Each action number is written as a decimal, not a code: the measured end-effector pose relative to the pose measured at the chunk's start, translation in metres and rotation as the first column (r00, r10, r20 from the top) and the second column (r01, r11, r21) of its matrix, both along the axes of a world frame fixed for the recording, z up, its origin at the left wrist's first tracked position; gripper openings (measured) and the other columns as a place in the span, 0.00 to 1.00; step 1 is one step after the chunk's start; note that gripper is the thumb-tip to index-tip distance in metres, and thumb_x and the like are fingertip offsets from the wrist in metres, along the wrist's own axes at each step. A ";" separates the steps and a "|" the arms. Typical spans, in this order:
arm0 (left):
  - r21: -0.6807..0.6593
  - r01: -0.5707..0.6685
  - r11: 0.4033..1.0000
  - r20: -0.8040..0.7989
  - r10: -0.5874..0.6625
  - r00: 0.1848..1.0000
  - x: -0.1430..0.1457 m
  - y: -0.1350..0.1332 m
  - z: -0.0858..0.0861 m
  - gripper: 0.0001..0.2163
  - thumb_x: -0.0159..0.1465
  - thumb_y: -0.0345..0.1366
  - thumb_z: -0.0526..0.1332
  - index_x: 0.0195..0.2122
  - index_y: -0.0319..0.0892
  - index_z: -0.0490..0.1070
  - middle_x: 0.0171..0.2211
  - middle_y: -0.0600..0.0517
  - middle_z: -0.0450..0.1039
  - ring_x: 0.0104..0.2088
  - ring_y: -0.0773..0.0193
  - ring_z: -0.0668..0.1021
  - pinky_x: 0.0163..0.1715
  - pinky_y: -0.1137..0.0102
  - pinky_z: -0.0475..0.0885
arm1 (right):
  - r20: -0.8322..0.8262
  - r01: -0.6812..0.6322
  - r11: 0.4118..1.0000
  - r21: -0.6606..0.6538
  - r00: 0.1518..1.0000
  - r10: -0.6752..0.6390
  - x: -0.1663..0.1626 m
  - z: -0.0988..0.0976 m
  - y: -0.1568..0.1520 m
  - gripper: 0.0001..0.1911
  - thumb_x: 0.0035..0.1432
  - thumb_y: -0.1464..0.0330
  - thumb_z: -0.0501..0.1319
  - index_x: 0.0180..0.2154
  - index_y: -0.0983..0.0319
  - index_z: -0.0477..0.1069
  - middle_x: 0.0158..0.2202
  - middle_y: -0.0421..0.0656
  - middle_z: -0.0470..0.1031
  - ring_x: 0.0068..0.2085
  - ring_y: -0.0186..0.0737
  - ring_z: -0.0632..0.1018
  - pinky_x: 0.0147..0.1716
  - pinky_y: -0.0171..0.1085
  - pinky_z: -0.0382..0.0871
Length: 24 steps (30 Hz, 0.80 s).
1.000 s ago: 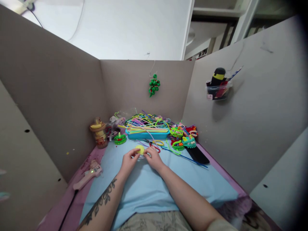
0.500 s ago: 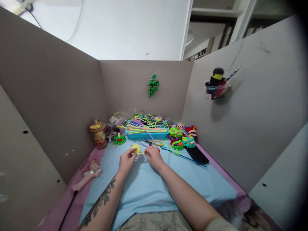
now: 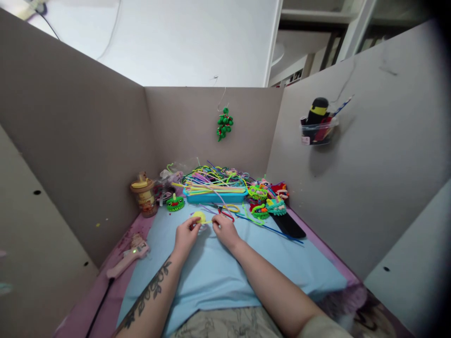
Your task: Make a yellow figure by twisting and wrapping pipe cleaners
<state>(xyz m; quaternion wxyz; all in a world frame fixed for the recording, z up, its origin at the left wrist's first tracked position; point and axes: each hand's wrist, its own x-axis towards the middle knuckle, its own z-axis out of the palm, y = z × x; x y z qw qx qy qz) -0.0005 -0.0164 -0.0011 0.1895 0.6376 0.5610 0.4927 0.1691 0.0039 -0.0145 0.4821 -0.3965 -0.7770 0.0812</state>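
Observation:
Between the thumb and fingers of my left hand (image 3: 186, 233) is a yellow round piece (image 3: 199, 216), which looks like coiled pipe cleaner. A short yellow strand (image 3: 207, 222) runs from it to my right hand (image 3: 224, 230), whose fingertips pinch its end. Both hands are closed and a little above the light blue cloth (image 3: 211, 272). Just beyond my right hand lie tools with a yellow handle (image 3: 231, 208) and a red handle (image 3: 228, 216). My fingers hide part of the round piece.
A blue tray (image 3: 214, 199) heaped with pipe cleaners stands at the back. Fuzzy animal figures (image 3: 276, 206) and a black strip (image 3: 289, 227) sit right, with blue pipe cleaners (image 3: 273, 231). Left are a green figure (image 3: 174, 203), a jar (image 3: 144, 195) and a corded glue gun (image 3: 127, 259).
My right hand's fingers have shifted slightly and the yellow strand now slants up towards them. My left hand keeps the round piece in nearly the same place.

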 end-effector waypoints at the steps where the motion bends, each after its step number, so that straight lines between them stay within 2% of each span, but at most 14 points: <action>1: 0.001 -0.001 1.000 0.006 0.001 1.000 0.000 0.000 0.000 0.14 0.53 0.38 0.60 0.39 0.37 0.76 0.27 0.50 0.76 0.24 0.66 0.72 0.28 0.71 0.68 | -0.043 -0.026 1.000 0.003 0.999 0.026 0.000 0.001 0.000 0.08 0.50 0.77 0.52 0.28 0.62 0.68 0.27 0.41 0.68 0.32 0.37 0.70 0.34 0.34 0.63; 4: 0.003 0.005 1.000 0.026 -0.005 1.000 0.000 0.001 -0.001 0.14 0.53 0.38 0.60 0.38 0.37 0.76 0.27 0.50 0.77 0.24 0.66 0.72 0.27 0.71 0.68 | -0.224 -0.078 0.997 -0.019 0.972 0.072 -0.002 0.005 -0.001 0.07 0.48 0.76 0.53 0.26 0.61 0.68 0.28 0.41 0.69 0.31 0.36 0.70 0.32 0.33 0.64; 7: -0.002 0.024 1.000 0.049 -0.023 0.999 0.000 0.002 -0.003 0.14 0.52 0.37 0.61 0.38 0.37 0.76 0.28 0.49 0.77 0.24 0.66 0.72 0.27 0.71 0.68 | -0.394 -0.124 0.985 -0.116 0.916 0.069 -0.006 0.006 0.000 0.04 0.47 0.73 0.56 0.25 0.61 0.69 0.27 0.40 0.69 0.29 0.35 0.70 0.28 0.33 0.64; 12: 0.011 0.084 0.996 0.088 -0.084 0.993 0.002 0.002 -0.002 0.14 0.54 0.38 0.59 0.38 0.37 0.75 0.32 0.47 0.77 0.26 0.65 0.73 0.28 0.71 0.69 | -0.612 -0.314 0.903 -0.295 0.788 0.074 -0.011 0.006 -0.001 0.02 0.45 0.70 0.58 0.26 0.61 0.67 0.24 0.39 0.72 0.27 0.36 0.73 0.29 0.34 0.67; 15: 0.052 0.111 0.993 0.059 -0.114 0.992 0.003 0.000 -0.001 0.12 0.54 0.36 0.59 0.38 0.38 0.74 0.32 0.49 0.76 0.26 0.66 0.73 0.29 0.71 0.69 | -0.644 -0.336 0.878 -0.341 0.764 0.042 -0.011 0.007 0.000 0.03 0.44 0.69 0.58 0.25 0.61 0.67 0.22 0.38 0.72 0.25 0.35 0.73 0.27 0.34 0.67; 19: 0.118 0.145 0.982 -0.002 -0.146 0.989 0.004 0.003 -0.005 0.13 0.53 0.32 0.59 0.40 0.40 0.71 0.37 0.49 0.75 0.28 0.67 0.73 0.33 0.71 0.70 | -0.647 -0.343 0.846 -0.408 0.763 -0.003 -0.011 0.006 0.002 0.05 0.42 0.68 0.60 0.25 0.61 0.65 0.17 0.34 0.67 0.19 0.32 0.69 0.19 0.31 0.63; 24: 0.152 0.163 0.975 -0.097 -0.149 0.984 0.002 0.008 -0.014 0.13 0.55 0.29 0.57 0.42 0.42 0.69 0.40 0.49 0.73 0.33 0.66 0.74 0.37 0.70 0.69 | -0.643 -0.400 0.792 -0.462 0.765 0.011 -0.014 0.003 0.002 0.08 0.42 0.65 0.61 0.26 0.61 0.63 0.20 0.34 0.69 0.16 0.30 0.68 0.14 0.29 0.59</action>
